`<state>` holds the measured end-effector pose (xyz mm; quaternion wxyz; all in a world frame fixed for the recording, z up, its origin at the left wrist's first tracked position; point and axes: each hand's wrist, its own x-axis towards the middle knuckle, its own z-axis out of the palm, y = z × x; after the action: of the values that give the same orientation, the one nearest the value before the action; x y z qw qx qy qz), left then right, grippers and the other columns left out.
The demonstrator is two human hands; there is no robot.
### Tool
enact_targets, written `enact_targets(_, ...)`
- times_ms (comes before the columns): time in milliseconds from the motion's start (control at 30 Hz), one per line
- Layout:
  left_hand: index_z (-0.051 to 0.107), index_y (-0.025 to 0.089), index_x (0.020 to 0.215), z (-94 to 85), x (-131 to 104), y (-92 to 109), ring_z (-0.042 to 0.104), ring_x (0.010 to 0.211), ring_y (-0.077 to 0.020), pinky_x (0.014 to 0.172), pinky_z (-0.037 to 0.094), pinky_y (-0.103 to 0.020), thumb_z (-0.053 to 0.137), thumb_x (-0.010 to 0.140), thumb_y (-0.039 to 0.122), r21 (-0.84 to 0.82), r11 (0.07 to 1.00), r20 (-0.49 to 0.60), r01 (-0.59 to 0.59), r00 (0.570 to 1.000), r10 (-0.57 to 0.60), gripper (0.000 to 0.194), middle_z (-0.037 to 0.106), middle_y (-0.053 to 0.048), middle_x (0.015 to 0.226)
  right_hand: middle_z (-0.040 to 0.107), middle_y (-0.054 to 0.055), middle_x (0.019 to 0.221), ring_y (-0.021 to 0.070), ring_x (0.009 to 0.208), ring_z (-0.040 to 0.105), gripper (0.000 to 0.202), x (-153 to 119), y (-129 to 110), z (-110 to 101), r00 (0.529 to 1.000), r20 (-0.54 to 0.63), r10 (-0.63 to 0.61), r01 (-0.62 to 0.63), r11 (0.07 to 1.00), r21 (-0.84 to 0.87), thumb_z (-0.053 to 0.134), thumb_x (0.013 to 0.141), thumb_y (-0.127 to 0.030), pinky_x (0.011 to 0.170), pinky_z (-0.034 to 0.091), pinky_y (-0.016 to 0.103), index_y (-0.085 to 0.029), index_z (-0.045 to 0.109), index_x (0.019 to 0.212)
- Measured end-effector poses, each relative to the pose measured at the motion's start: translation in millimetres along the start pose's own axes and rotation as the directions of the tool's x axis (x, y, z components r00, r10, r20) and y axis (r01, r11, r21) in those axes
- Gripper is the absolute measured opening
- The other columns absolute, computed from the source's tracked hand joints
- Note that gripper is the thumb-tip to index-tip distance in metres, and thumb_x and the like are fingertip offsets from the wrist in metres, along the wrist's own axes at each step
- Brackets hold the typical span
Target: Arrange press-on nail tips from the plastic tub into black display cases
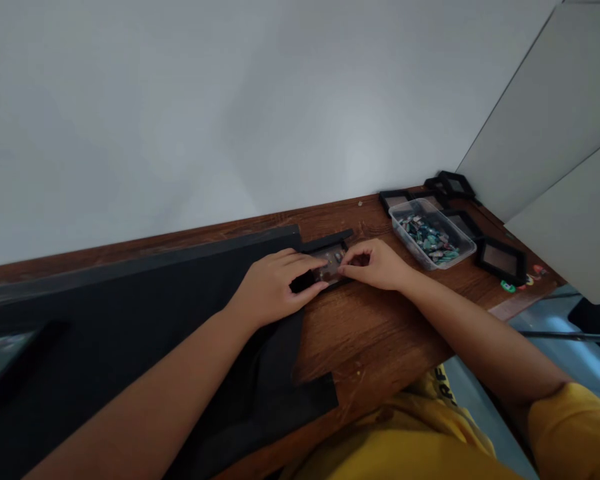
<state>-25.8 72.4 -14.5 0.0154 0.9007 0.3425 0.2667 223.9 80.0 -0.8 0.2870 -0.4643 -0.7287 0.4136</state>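
Observation:
A small black frame (pixel 333 259) with a clear or glossy inner face lies at the dark mat's right end. A few small pale pieces show on that face. My left hand (pixel 275 285) grips the frame's left side, thumb along the near edge and fingers across the top. At the frame's right side, my right hand (pixel 377 265) has thumb and forefinger pinched together just over the face. Whatever is between those fingertips is too small to make out. Behind the right hand stands a clear plastic tub (pixel 433 265) holding many green, teal and pinkish chips (pixel 427 237).
Several black frames lie around the tub, one at its right (pixel 501 260). Small colourful items (pixel 509 287) sit near the wooden table's (pixel 360 327) right edge. A black mat (pixel 170 293) covers the left side, with a dark-rimmed panel (pixel 3 357) on it. A white wall (pixel 180 113) rises behind.

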Motion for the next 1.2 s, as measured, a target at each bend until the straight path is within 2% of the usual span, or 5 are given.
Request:
enact_targets(133,0.081,0.025,0.11,-2.3,1,1,0.079,0.094,-0.0242,0.09,0.062,-0.04,0.063,0.102,0.045,-0.019,0.999,-0.009,-0.033,0.999,0.032,0.029,0.085,-0.006,0.109,0.067,-0.003,0.067,0.0112,0.063,0.054,0.007,2,1,2,1.0,-0.004,0.025,-0.025,0.999,0.048,0.075,0.082,-0.019,0.062,0.04,0.025,-0.019,0.077,0.076)
enact_targets(333,0.079,0.023,0.104,-5.7,3,8,0.078,0.084,-0.0216,0.081,0.063,-0.037,0.062,0.104,0.042,-0.039,0.995,-0.135,-0.087,0.987,0.081,0.026,0.085,-0.006,0.098,0.066,-0.004,0.071,0.0112,0.069,0.057,0.011,3,-6,3,0.997,0.07,0.039,-0.057,0.958,0.281,0.072,0.083,-0.015,0.07,0.046,0.026,-0.019,0.069,0.073)
enact_targets(533,0.072,0.02,0.123,-4.1,4,19,0.078,0.081,-0.019,0.078,0.064,-0.034,0.065,0.105,0.037,-0.011,0.983,-0.27,-0.181,0.948,0.171,0.025,0.084,-0.006,0.097,0.059,-0.005,0.072,0.0091,0.062,0.046,0.017,-4,-18,-4,0.963,0.253,-0.097,-0.039,0.875,0.483,0.072,0.09,-0.033,0.059,0.039,0.023,-0.02,0.064,0.082)
enact_targets(767,0.069,0.022,0.128,-2.6,7,27,0.079,0.08,-0.0164,0.077,0.064,-0.032,0.069,0.105,0.034,-0.097,0.961,-0.31,-0.258,0.925,0.217,0.026,0.085,-0.003,0.097,0.051,-0.009,0.066,0.0079,0.057,0.039,0.021,-7,-17,-3,0.92,0.379,-0.097,-0.113,0.861,0.495,0.072,0.089,-0.039,0.05,0.028,0.022,-0.019,0.064,0.091)
enact_targets(1200,0.072,0.02,0.121,-0.6,9,26,0.072,0.072,-0.0147,0.073,0.06,-0.03,0.073,0.101,0.031,-0.184,0.96,-0.331,-0.213,0.933,0.143,0.022,0.079,-0.001,0.084,0.059,-0.005,0.081,0.0078,0.063,0.04,0.016,-9,-14,-1,0.924,0.365,-0.118,-0.1,0.844,0.527,0.072,0.092,-0.032,0.055,0.032,0.023,-0.018,0.065,0.093)
